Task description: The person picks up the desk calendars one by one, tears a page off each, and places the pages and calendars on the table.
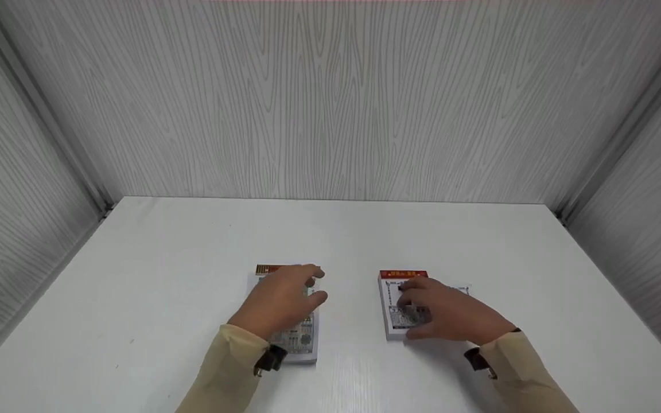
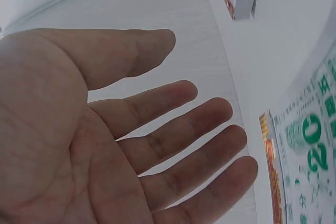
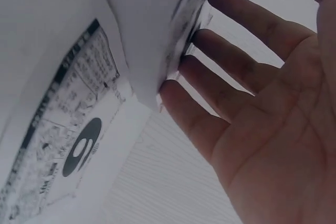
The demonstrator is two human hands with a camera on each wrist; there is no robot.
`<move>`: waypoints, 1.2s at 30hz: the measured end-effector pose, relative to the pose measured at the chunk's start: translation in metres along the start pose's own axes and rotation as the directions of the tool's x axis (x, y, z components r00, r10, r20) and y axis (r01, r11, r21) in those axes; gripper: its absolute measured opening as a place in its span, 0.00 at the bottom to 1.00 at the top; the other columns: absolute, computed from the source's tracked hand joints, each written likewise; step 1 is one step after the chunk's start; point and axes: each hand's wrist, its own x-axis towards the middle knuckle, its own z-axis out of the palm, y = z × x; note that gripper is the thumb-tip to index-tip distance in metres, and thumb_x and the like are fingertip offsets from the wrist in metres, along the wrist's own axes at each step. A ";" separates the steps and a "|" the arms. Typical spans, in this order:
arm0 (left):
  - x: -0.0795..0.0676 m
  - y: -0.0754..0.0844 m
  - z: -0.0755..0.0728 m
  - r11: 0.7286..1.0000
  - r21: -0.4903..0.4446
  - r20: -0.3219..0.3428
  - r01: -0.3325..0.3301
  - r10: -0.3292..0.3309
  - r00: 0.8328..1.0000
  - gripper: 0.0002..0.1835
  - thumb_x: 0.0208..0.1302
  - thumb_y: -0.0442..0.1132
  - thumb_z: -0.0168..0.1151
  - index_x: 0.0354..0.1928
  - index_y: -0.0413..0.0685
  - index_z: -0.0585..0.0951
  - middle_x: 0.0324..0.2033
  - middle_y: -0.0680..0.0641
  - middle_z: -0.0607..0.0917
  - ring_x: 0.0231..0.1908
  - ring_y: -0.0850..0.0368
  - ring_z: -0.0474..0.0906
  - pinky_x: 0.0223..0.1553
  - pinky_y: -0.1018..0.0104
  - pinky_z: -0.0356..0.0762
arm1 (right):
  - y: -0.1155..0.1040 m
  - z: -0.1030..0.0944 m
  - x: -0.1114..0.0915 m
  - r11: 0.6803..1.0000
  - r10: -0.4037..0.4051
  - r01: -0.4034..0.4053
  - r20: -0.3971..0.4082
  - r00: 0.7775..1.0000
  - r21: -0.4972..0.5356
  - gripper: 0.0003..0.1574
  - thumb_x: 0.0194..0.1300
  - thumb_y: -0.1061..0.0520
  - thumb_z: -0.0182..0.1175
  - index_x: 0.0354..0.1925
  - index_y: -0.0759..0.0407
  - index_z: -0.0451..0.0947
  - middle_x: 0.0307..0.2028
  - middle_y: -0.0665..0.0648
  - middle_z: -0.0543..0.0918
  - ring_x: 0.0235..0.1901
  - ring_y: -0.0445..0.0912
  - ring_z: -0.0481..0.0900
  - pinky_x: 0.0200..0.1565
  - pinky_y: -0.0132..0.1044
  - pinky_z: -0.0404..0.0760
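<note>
Two tear-off calendar pads on the white desk: left pad, right pad, red-banded heads at the far end. Left hand over the left pad, fingers loosely spread, nothing held. Right hand over the right pad, thumb apart, fingertips at paper edges; cannot tell if they press. Printed sheet just right of that pad. Judged light, firm as blocks; leaves thin, slippery, easily torn. Best hold: across both long sides, near the bound head.
</note>
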 end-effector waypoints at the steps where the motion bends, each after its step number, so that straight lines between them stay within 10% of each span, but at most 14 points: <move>1: 0.000 -0.003 -0.003 1.000 0.000 -0.006 0.014 -0.014 1.000 0.20 0.73 0.46 0.64 0.64 0.50 0.81 0.56 0.45 0.86 0.56 0.47 0.82 0.60 0.46 0.77 | 0.001 -0.001 -0.001 1.000 0.008 -0.008 0.004 1.000 -0.001 0.30 0.58 0.44 0.78 0.56 0.49 0.81 0.67 0.53 0.73 0.63 0.51 0.75 0.62 0.51 0.77; 9: 0.004 -0.038 -0.027 0.988 -0.016 -0.064 0.151 -0.152 0.986 0.25 0.72 0.46 0.64 0.67 0.45 0.78 0.61 0.40 0.83 0.61 0.41 0.78 0.61 0.40 0.74 | 0.008 -0.011 -0.009 0.998 0.060 -0.060 0.018 0.998 0.016 0.27 0.57 0.47 0.79 0.53 0.49 0.82 0.65 0.53 0.73 0.62 0.51 0.73 0.61 0.52 0.76; 16: 0.003 -0.067 -0.033 0.934 0.016 -0.101 0.357 -0.353 0.930 0.28 0.67 0.47 0.67 0.60 0.32 0.79 0.55 0.32 0.84 0.48 0.39 0.83 0.48 0.42 0.80 | 0.013 -0.012 -0.009 0.998 0.061 -0.062 0.034 0.998 0.023 0.26 0.59 0.45 0.77 0.53 0.47 0.82 0.66 0.54 0.73 0.63 0.51 0.73 0.62 0.53 0.76; 26: 0.005 -0.090 -0.024 0.884 0.006 0.082 0.468 -0.467 0.881 0.19 0.63 0.50 0.68 0.35 0.38 0.81 0.23 0.46 0.81 0.20 0.56 0.72 0.20 0.67 0.69 | 0.009 -0.013 -0.008 0.997 0.056 -0.056 -0.008 0.998 0.052 0.12 0.67 0.45 0.68 0.47 0.45 0.82 0.57 0.46 0.77 0.55 0.45 0.74 0.58 0.48 0.76; 36: 0.010 -0.109 -0.018 0.849 -0.170 0.205 0.501 -0.467 0.860 0.18 0.68 0.47 0.69 0.41 0.34 0.84 0.27 0.45 0.86 0.23 0.58 0.75 0.25 0.69 0.74 | 0.005 -0.010 -0.004 0.999 0.038 -0.037 -0.051 0.998 0.026 0.11 0.72 0.48 0.64 0.49 0.49 0.83 0.51 0.46 0.79 0.49 0.43 0.76 0.56 0.48 0.78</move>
